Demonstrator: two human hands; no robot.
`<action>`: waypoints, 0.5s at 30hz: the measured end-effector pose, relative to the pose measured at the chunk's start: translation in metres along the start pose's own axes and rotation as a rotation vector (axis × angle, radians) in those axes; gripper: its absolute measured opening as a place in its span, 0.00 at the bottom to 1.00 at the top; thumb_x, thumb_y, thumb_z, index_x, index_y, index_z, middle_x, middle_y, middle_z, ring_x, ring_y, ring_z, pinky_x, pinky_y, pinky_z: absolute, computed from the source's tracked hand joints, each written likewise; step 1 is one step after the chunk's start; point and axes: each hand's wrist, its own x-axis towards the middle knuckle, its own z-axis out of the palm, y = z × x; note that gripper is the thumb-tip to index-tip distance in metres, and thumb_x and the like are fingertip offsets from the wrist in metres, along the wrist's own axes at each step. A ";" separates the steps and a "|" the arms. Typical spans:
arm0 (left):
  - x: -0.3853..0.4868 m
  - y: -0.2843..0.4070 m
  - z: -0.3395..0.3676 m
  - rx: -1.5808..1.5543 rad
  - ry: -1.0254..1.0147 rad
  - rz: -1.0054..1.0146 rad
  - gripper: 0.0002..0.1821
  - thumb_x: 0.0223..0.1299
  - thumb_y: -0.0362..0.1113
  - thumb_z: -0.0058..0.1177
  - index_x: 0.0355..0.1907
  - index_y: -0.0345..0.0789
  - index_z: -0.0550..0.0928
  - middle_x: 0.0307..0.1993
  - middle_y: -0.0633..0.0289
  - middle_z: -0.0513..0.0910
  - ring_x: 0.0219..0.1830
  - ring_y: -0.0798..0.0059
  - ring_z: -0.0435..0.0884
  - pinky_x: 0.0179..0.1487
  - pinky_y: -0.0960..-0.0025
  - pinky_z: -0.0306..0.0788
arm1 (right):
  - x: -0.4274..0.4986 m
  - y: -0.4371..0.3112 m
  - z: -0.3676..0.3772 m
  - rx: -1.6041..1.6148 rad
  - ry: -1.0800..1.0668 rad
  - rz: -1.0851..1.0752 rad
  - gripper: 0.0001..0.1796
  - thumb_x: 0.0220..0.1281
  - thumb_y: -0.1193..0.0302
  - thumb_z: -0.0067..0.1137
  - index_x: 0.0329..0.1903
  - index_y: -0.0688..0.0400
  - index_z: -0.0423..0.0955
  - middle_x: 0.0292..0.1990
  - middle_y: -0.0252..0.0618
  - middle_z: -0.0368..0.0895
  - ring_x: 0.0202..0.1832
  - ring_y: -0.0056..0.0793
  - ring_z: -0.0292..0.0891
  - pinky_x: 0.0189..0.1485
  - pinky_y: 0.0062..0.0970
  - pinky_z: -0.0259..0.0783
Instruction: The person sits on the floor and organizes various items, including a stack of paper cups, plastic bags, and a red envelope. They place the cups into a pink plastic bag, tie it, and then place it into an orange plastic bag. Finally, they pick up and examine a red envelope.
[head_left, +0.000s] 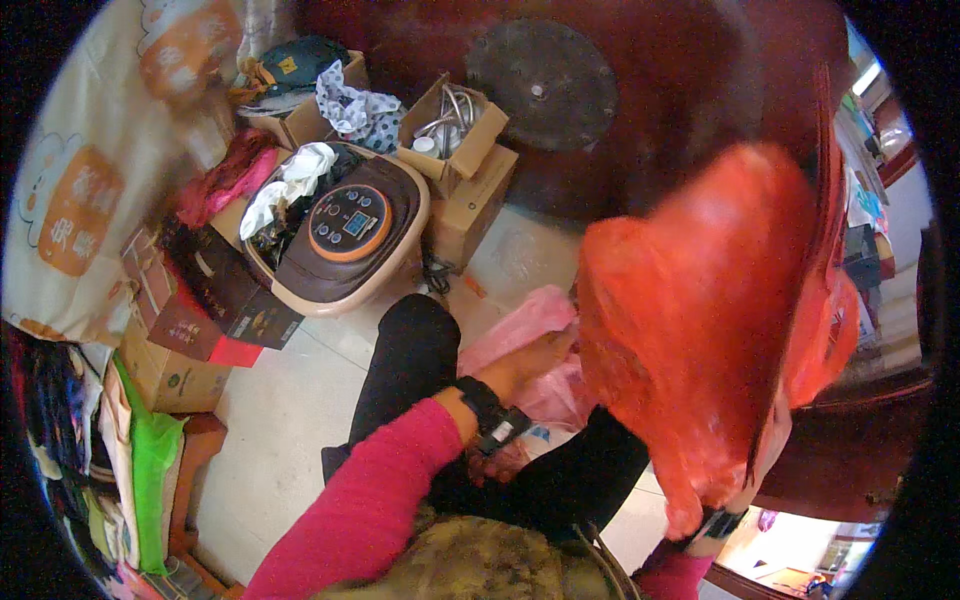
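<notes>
A large red plastic bag (697, 300) fills the right of the view, up against the edge of a dark red wooden piece of furniture. My right wrist, with a black band, shows below the bag; the bag hides that hand. Near the middle, my left hand (536, 364) reaches over a pink plastic bag (544, 319) between my knees. Its fingers pass behind the red bag's left edge, so their hold cannot be told. A black band with a small device circles my left wrist.
At the left, a foot bath (349, 255) with a lit control panel holds dark and white bags. Around it are a cardboard box (469, 202), an open box of hoses (487, 127), dark boxes (255, 300) and a green bag (150, 465). A round dark plate (540, 86) is on the furniture.
</notes>
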 end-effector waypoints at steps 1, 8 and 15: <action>-0.004 0.011 0.021 -0.203 -0.038 0.028 0.28 0.69 0.50 0.34 0.66 0.37 0.60 0.65 0.67 0.62 0.65 0.78 0.58 0.65 0.76 0.53 | -0.010 0.008 -0.014 0.020 0.015 0.039 0.23 0.61 0.63 0.48 0.51 0.69 0.69 0.44 0.45 0.76 0.43 0.36 0.75 0.51 0.32 0.69; -0.051 0.050 0.067 -0.393 -0.040 -0.247 0.35 0.65 0.59 0.33 0.66 0.36 0.59 0.66 0.68 0.58 0.68 0.77 0.53 0.68 0.75 0.46 | -0.067 0.081 -0.118 0.094 0.044 0.132 0.22 0.50 0.75 0.59 0.51 0.65 0.70 0.44 0.41 0.77 0.43 0.34 0.75 0.47 0.33 0.72; -0.039 0.068 0.075 -0.239 0.040 -0.560 0.34 0.57 0.58 0.46 0.62 0.40 0.67 0.58 0.64 0.71 0.61 0.72 0.65 0.65 0.69 0.52 | -0.083 0.102 -0.163 -0.294 -0.046 0.117 0.23 0.46 0.76 0.62 0.48 0.65 0.71 0.41 0.35 0.77 0.41 0.29 0.74 0.47 0.26 0.69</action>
